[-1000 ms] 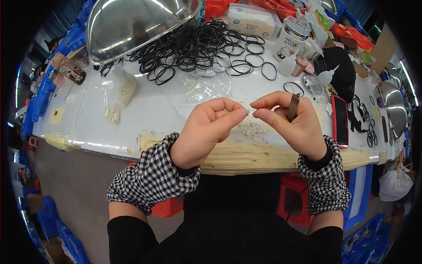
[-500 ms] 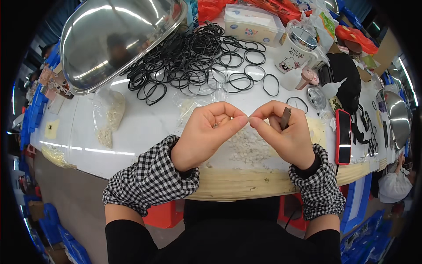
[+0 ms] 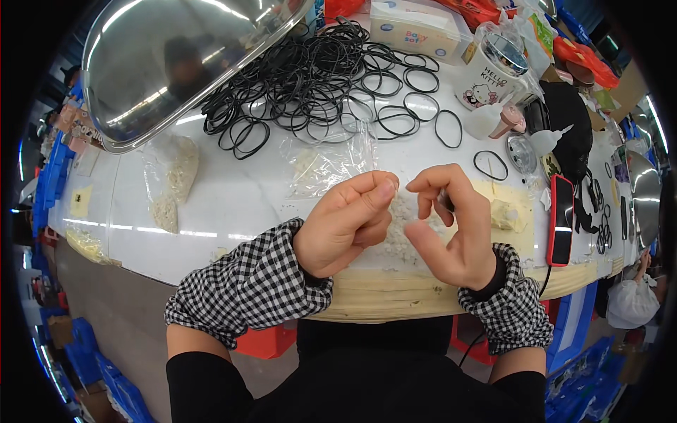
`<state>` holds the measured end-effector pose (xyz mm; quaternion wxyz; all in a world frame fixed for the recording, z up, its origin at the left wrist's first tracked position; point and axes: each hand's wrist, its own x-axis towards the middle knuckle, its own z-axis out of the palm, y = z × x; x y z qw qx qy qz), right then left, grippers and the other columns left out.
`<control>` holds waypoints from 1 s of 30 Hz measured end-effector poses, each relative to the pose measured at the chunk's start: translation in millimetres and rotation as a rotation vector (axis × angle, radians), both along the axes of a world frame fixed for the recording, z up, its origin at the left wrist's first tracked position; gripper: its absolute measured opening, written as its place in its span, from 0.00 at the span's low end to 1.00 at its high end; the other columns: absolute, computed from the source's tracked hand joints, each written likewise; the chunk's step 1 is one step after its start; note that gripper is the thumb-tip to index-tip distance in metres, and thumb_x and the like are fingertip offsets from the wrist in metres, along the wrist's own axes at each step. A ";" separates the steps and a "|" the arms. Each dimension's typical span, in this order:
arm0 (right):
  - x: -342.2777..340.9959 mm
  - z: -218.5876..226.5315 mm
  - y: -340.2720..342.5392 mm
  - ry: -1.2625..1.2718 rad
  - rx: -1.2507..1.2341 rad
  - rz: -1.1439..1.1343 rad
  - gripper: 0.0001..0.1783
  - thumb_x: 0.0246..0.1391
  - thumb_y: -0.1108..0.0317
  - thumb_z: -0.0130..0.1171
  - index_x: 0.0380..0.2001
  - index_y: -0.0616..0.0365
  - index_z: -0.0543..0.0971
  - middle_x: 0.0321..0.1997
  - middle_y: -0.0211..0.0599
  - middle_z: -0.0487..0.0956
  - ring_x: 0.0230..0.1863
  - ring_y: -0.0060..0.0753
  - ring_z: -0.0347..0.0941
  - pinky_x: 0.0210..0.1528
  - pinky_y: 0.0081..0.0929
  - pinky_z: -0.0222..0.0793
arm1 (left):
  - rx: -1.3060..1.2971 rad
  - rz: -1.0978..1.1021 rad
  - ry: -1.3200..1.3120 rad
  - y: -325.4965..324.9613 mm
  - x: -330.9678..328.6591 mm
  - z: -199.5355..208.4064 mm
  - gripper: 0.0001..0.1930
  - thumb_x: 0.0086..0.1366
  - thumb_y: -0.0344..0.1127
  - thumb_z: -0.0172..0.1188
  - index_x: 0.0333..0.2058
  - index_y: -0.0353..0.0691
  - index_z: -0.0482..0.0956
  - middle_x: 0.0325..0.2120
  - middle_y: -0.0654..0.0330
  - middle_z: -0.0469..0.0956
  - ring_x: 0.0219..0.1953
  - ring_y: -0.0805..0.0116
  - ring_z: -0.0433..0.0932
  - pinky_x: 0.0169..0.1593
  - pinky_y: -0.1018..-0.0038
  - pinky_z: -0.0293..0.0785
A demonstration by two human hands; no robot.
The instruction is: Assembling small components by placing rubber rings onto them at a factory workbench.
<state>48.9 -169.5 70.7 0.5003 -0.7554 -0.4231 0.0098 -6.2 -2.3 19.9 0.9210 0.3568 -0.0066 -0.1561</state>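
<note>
Small whitish pieces [image 3: 400,245] lie heaped on the table [image 3: 243,197], between the hands. Left hand [image 3: 345,229]: thumb and index pressed together, can't tell if anything's pinched. Right hand [image 3: 460,236]: thumb and index apart, other fingers curled on a dark object [image 3: 446,200], mostly hidden. Beyond: clear bag [image 3: 330,168], black bands [image 3: 300,84], metal bowl [image 3: 176,77]. Phone [image 3: 561,220] at right.

A wide fisheye camera on the person's head — the left one of a side-by-side pair — looks down and forward over the table [image 3: 240,190]. The left hand [image 3: 347,225] and right hand [image 3: 458,229] show near the lens at mid-picture, black sleeves [image 3: 208,384] enter from below, and the table's front edge bends toward the rim.
</note>
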 end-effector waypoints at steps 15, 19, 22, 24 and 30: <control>4.7 -22.8 0.2 -0.210 -0.237 -0.103 0.17 0.49 0.58 0.62 0.22 0.57 0.68 0.16 0.32 0.71 0.15 0.31 0.67 0.16 0.24 0.60 | -0.222 -0.156 0.158 1.9 0.9 -6.2 0.10 0.71 0.43 0.42 0.39 0.43 0.65 0.16 0.75 0.56 0.15 0.84 0.50 0.21 0.86 0.49; 4.6 -26.2 2.3 -0.228 -0.254 -0.126 0.18 0.49 0.57 0.62 0.20 0.56 0.68 0.15 0.31 0.71 0.14 0.30 0.67 0.15 0.24 0.59 | -0.203 -0.164 0.137 0.4 -0.3 -4.7 0.10 0.71 0.43 0.42 0.37 0.43 0.65 0.18 0.74 0.59 0.15 0.84 0.50 0.21 0.86 0.49; 4.2 -26.2 2.8 -0.226 -0.262 -0.125 0.18 0.49 0.57 0.62 0.20 0.56 0.68 0.15 0.31 0.70 0.13 0.30 0.67 0.14 0.24 0.58 | -0.227 -0.172 0.113 -0.6 -0.9 -5.5 0.11 0.71 0.43 0.41 0.36 0.43 0.65 0.19 0.73 0.59 0.15 0.84 0.51 0.20 0.86 0.49; 4.1 -26.2 3.6 -0.224 -0.255 -0.124 0.18 0.50 0.57 0.62 0.20 0.56 0.68 0.14 0.31 0.70 0.13 0.30 0.66 0.14 0.24 0.58 | -0.231 -0.175 0.112 -0.6 -1.0 -5.0 0.11 0.71 0.43 0.41 0.35 0.43 0.65 0.19 0.73 0.59 0.15 0.85 0.51 0.20 0.86 0.49; 3.4 -24.9 4.7 -0.216 -0.260 -0.117 0.17 0.50 0.57 0.61 0.20 0.56 0.69 0.13 0.31 0.70 0.13 0.30 0.67 0.14 0.24 0.58 | -0.240 -0.181 0.105 0.0 -0.9 -7.7 0.11 0.71 0.43 0.40 0.35 0.43 0.65 0.18 0.73 0.58 0.15 0.85 0.51 0.20 0.86 0.49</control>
